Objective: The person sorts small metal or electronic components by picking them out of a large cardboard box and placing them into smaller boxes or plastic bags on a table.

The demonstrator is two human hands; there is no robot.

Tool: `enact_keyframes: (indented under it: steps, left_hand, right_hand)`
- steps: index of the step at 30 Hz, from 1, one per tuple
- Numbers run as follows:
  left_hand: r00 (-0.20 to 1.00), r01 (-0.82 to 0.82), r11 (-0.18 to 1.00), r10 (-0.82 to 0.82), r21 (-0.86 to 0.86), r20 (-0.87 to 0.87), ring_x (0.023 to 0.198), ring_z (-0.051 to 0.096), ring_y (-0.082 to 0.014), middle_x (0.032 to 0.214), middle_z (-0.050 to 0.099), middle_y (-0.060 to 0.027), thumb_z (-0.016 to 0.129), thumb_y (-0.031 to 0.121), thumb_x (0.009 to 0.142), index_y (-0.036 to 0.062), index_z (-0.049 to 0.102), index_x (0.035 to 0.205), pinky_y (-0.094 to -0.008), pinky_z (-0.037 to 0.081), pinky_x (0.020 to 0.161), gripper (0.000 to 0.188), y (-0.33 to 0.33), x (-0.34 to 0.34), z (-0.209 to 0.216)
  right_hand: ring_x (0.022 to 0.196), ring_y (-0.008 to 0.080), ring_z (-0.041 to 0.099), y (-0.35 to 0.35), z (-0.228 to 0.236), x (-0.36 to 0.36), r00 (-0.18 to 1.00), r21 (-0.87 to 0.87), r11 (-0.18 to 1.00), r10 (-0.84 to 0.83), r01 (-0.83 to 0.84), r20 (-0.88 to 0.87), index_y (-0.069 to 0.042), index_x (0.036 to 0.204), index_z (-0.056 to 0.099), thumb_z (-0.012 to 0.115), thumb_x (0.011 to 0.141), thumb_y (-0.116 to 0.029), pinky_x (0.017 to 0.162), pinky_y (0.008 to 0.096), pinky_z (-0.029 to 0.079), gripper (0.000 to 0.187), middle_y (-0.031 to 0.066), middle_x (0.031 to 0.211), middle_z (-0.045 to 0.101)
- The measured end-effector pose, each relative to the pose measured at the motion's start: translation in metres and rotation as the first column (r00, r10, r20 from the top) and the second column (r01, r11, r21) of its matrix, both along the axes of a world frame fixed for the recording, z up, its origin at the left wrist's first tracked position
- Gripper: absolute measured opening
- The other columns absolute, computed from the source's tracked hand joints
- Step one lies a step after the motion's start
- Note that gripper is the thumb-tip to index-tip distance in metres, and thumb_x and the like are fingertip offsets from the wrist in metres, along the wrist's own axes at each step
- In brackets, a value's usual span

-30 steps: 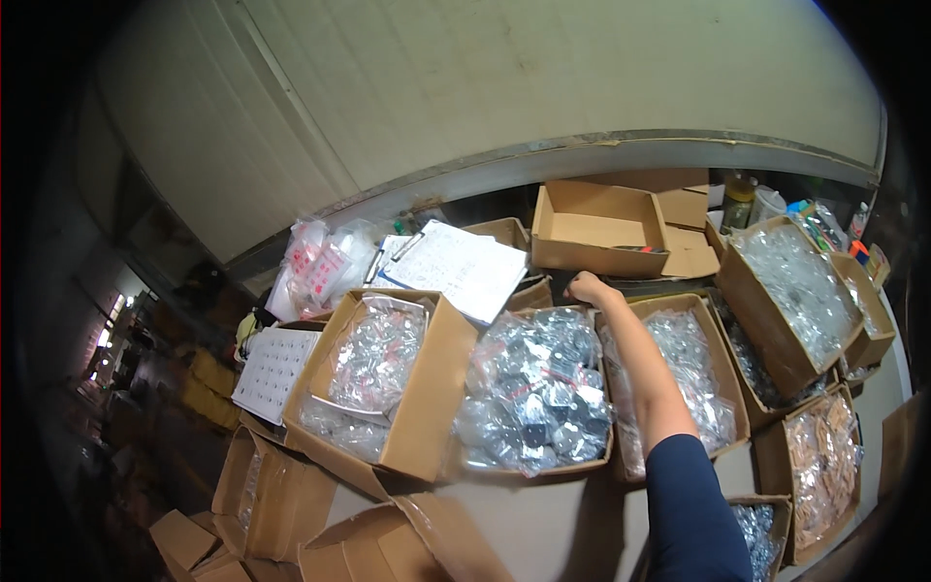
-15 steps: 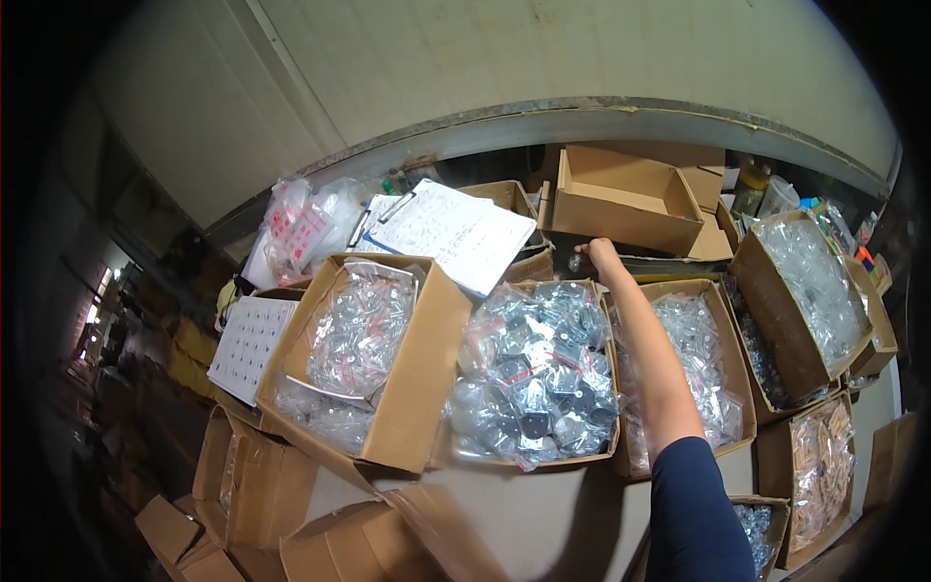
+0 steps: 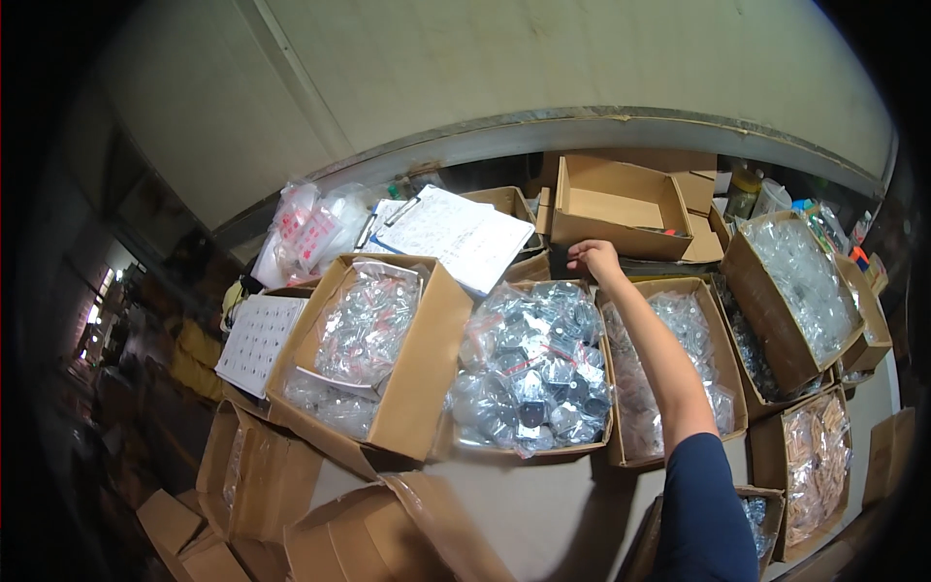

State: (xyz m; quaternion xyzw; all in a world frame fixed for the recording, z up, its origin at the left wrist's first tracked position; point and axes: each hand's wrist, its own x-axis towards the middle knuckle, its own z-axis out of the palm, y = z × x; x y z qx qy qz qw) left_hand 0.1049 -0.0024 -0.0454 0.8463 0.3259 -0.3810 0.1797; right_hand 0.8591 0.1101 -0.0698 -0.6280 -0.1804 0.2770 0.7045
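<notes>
Right hand (image 3: 595, 258) near far edge of table (image 3: 538, 485)

Fingers loosely curled; whether anything is clamped cannot be told. Just beyond, along the far edge, an open carton (image 3: 621, 207) is set. Nearer, a box (image 3: 582, 449) is packed with clear bags of dark pieces (image 3: 531, 388); the next box (image 3: 723, 339) right, filled with bagged parts (image 3: 690, 330), is partly blocked by the forearm (image 3: 664, 359). Farther left, clipboards (image 3: 451, 233) are laid; handwriting there, red print on plastic bags (image 3: 305, 228): too small to be read.
</notes>
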Motion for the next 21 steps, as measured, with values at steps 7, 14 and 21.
enact_keyframes:
  steps: [7,14,21]
  left_hand:
    - [0.988,0.144,0.834,-0.151,-0.532,0.031,0.121,0.051,-0.0435,0.138,0.048,-0.0267,0.071,0.055,0.075,0.0115,0.045,0.142,-0.0491,0.044,0.1,0.084,0.054,0.001,-0.012]
    - [0.951,0.222,0.945,-0.154,-0.242,0.268,0.09,0.061,-0.0464,0.104,0.061,-0.0272,0.074,0.053,0.071,0.0138,0.049,0.132,-0.0509,0.05,0.085,0.076,0.015,-0.015,-0.018]
    - [0.981,0.18,0.984,-0.179,-0.001,0.078,0.115,0.047,-0.0446,0.117,0.051,-0.0276,0.077,0.045,0.068,0.0231,0.051,0.13,-0.051,0.046,0.091,0.071,0.005,0.004,-0.001]
  right_hand:
    - [0.075,0.0169,0.067,-0.122,0.099,-0.116,0.94,0.038,0.947,0.31,-0.318,0.143,0.004,0.092,0.065,0.051,0.085,0.003,0.073,0.028,0.053,0.016,0.0096,0.088,0.068]
    - [0.078,0.0199,0.066,-0.256,0.109,-0.233,0.88,-0.018,0.881,0.473,-0.472,0.043,0.005,0.097,0.062,0.054,0.092,0.002,0.075,0.0321,0.054,0.01,0.0113,0.092,0.067]
    - [0.079,0.0166,0.065,-0.338,0.09,-0.284,0.908,-0.115,0.901,0.419,-0.418,-0.017,0.004,0.101,0.061,0.053,0.089,0.003,0.077,0.0296,0.053,0.015,0.0078,0.095,0.065]
